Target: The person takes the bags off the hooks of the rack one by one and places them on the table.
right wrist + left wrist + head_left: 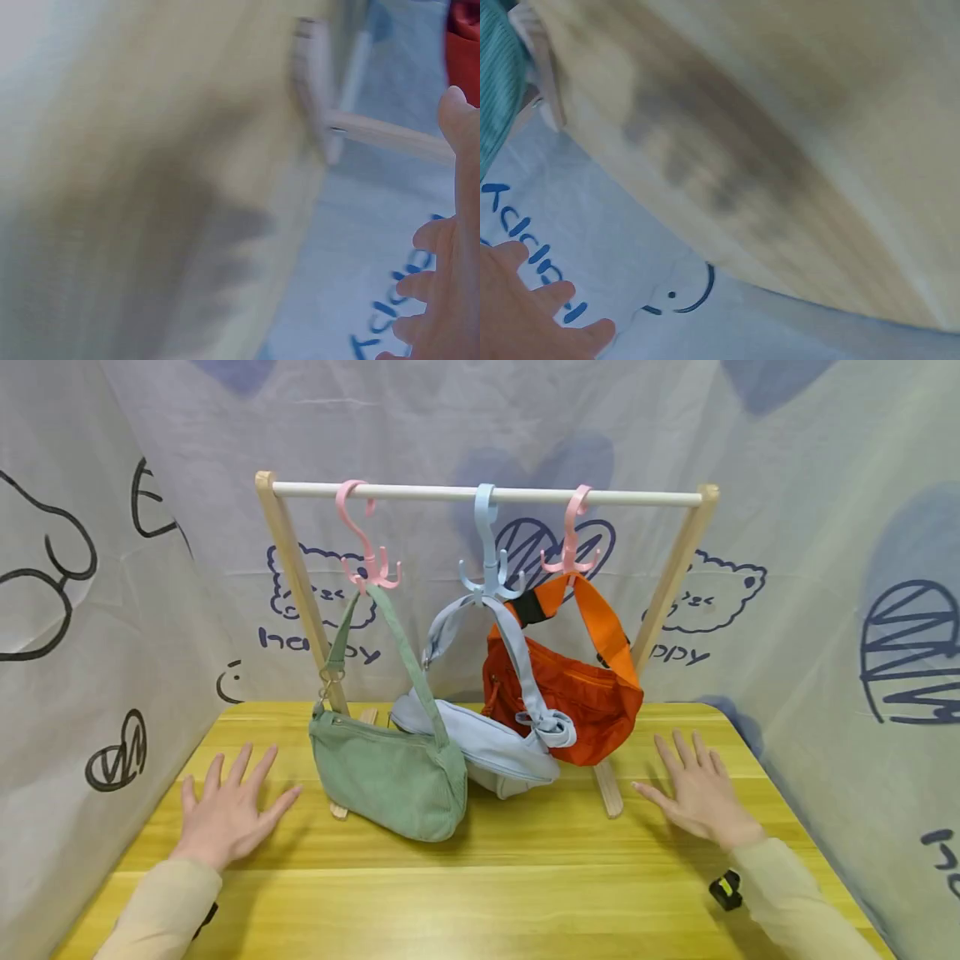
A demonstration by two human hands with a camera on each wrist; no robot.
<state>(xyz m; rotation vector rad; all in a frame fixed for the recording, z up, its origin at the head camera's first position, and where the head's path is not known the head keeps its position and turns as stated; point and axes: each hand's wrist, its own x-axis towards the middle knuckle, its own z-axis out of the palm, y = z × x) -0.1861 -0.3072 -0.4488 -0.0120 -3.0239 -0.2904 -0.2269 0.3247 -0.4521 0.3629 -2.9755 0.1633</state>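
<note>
My left hand (228,814) is spread with straight fingers over the left of the table, holding nothing, left of a green shoulder bag (386,768). The bag's strap hangs from a pink hook hanger (370,560). My right hand (701,789), fingers also spread, is over the right side, nearest an orange-red waist bag (562,689) that hangs from another pink hook hanger (572,539). Between them a light blue waist bag (480,739) with a knotted strap hangs from a blue hook hanger (487,543). Each hand casts a shadow on the wood in its wrist view.
A wooden rack with a white rod (420,492) carries all three hangers. Its right foot (608,789) stands on the yellow wood-grain table (450,902). Printed cloth (420,410) with hearts and bear drawings encloses the back and sides. A black band device (726,890) is at the right wrist.
</note>
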